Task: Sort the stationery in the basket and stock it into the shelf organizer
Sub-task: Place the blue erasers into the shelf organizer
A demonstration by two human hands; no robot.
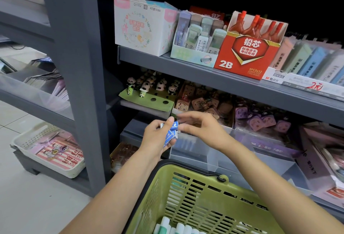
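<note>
Two hands (158, 133) (201, 129) are showing at the frame centre, with about three small blue boxes (172, 131) in the left one. One green basket (195, 196) is sitting at the bottom. Four display boxes are standing on the upper shelf (186, 62): one white (141, 27), one pale green (193, 55), one red (247, 53), one at the right edge (307, 77). One white tray (37, 146) is lying lower left.
</note>
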